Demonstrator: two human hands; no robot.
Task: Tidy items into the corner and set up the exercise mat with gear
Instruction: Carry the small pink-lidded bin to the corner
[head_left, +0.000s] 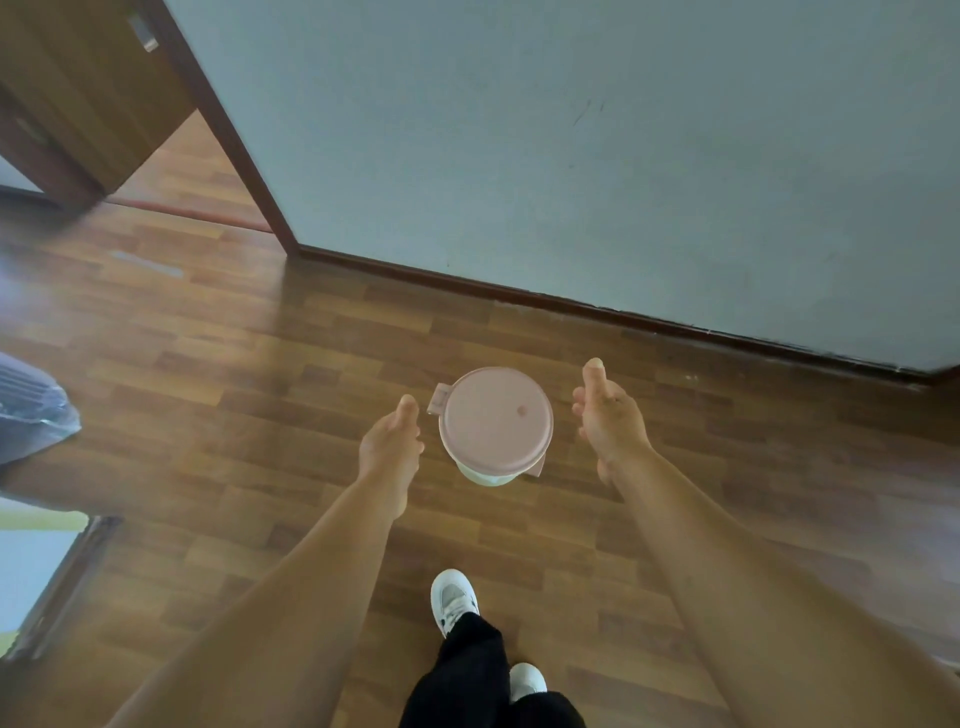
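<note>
Two hands reach forward above the floor (208, 364), and neither holds anything. The left hand (390, 441) and the right hand (610, 421) stand wide apart, palms turned toward each other, fingers relaxed, thumbs pointing to 12 o'clock. Between them sits a round tub (485, 474) under a pink lid (496, 415), at 3 o'clock from the left hand and 9 o'clock from the right. The left hand is just beside a small latch tab (439, 397) on the lid's 10 o'clock edge, and the right hand is a little further off. Whether either hand touches the tub cannot be told for sure, though a strip of floor shows on each side. The tub's white body peeks out below the lid at 6 o'clock.

Toward 6 o'clock, two white shoes (453, 597) and black trouser legs (478, 670) stand on the wooden boards. At 12 o'clock a pale wall (571, 130) meets the floor along a dark skirting board (571, 304). A door frame (234, 130) and a brown door (78, 78) lie at 10 to 11 o'clock. A plastic-wrapped bundle (31, 405) shows at 9 o'clock, cut off by the edge.
</note>
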